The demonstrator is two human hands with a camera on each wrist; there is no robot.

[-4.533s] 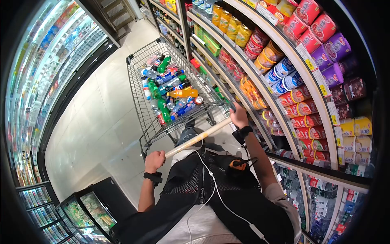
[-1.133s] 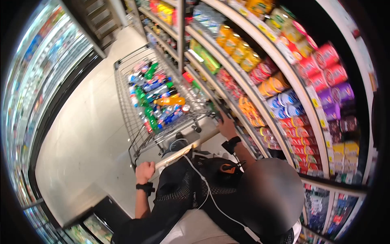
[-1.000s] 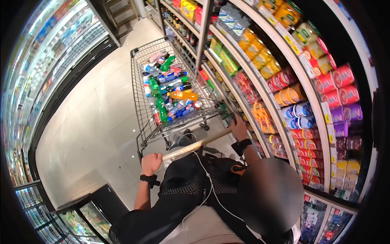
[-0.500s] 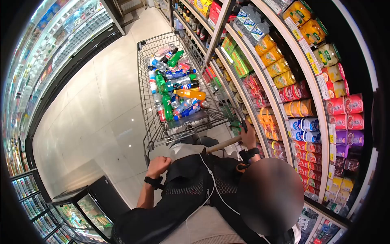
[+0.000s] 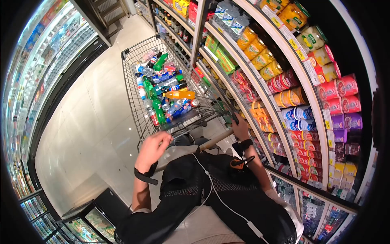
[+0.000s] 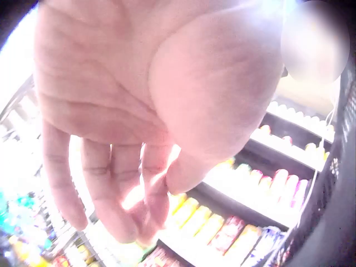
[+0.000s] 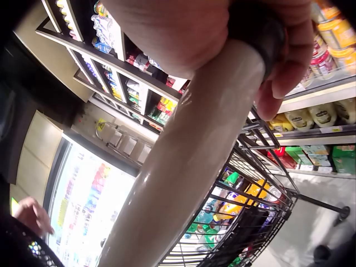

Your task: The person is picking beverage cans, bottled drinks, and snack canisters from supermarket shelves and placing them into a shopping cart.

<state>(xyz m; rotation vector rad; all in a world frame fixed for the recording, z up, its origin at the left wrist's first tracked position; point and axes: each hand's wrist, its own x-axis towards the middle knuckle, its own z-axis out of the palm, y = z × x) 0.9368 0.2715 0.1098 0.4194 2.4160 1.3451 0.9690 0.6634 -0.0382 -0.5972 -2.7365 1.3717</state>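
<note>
My right hand (image 5: 240, 127) grips the right end of the shopping cart's pale handlebar (image 5: 211, 142); the right wrist view shows the fingers (image 7: 295, 61) curled round its dark end cap. Off the bar, my left hand (image 5: 152, 148) hovers above the handlebar's left part. Its palm is bare in the left wrist view, and the fingers (image 6: 105, 189) hang loosely bent with nothing held. Ahead stands the wire shopping cart (image 5: 136, 101), loaded with drink bottles and cans. An orange soda bottle (image 5: 178, 94) lies among green bottles (image 5: 156, 107) and blue-labelled ones.
Shelves of canned goods (image 5: 280, 83) run close along the right side. A lit chiller (image 5: 44, 77) lines the left, beyond the pale tiled floor (image 5: 89, 118). At the lower left stands a dark glass-sided case (image 5: 93, 217). A wooden step ladder (image 5: 109, 14) is at the far end.
My left hand has risen forward and its fingers have loosened; earlier it gripped the handlebar. My right hand stays on the bar. The cart sits further left in view.
</note>
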